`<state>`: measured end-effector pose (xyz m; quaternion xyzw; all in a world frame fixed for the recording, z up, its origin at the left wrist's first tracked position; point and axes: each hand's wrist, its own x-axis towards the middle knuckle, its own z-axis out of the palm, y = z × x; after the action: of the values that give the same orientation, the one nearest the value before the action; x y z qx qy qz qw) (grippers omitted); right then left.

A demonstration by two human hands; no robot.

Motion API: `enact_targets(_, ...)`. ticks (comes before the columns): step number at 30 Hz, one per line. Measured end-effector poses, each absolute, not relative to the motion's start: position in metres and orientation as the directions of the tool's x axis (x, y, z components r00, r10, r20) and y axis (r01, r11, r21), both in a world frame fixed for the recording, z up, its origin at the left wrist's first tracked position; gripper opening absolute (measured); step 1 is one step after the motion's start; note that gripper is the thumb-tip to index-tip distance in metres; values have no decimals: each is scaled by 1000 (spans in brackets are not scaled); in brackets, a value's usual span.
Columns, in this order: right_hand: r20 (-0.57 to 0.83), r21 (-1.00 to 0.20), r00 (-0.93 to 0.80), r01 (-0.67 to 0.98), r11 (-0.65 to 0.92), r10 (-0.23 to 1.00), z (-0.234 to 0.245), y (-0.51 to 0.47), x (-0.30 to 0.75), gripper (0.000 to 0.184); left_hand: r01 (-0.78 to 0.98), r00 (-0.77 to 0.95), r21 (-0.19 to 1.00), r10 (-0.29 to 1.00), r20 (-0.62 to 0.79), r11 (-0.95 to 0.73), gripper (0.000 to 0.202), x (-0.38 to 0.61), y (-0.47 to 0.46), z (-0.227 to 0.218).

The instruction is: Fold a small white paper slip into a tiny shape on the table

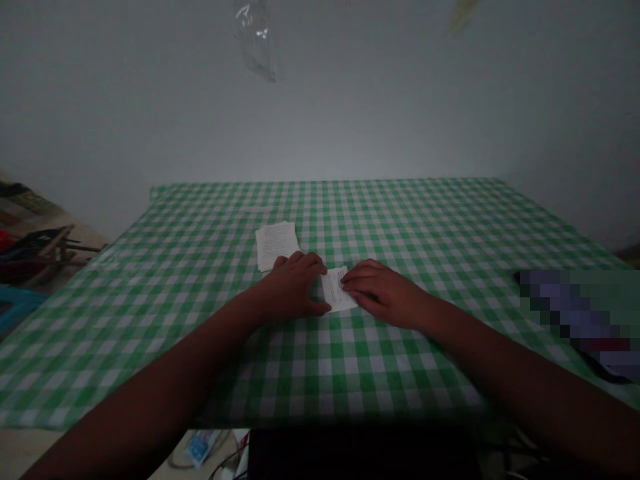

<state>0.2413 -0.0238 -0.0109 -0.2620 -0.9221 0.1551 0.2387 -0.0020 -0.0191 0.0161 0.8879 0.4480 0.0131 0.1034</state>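
A small folded piece of printed white paper [336, 289] lies on the green-and-white checked tablecloth [430, 227] near the middle of the table. My left hand [293, 287] rests on the paper's left edge with its fingers curled and the thumb pressed at the lower corner. My right hand [385, 293] lies flat over the paper's right side, fingers together and stretched out, pressing it down. A second sheet of printed paper [276, 244] lies flat just behind my left hand, untouched.
The table stands against a plain pale wall. At the right edge lies a dark object that is blurred out [580, 313]. Off the table to the left are a wooden chair [45, 247] and a blue item [15, 303]. Clear plastic [256, 40] hangs from above.
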Motion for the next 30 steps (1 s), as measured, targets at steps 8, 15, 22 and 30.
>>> enact_targets(8,359,-375,-688,512,773,631,-17,-16,242,27,786,606,193,793,-59,-587,61,-3,-17,13)
enact_targets(15,354,-320,-729,494,808,586,-22,-12,242,31,776,620,185,784,-45,-603,61,-4,-16,12)
enact_targets(22,288,-296,-757,511,807,586,-25,-16,241,32,789,608,173,790,-79,-590,61,-3,-17,14)
enact_targets(30,265,-339,-677,602,723,687,-18,-8,246,25,790,604,182,794,-70,-586,61,-3,-17,15)
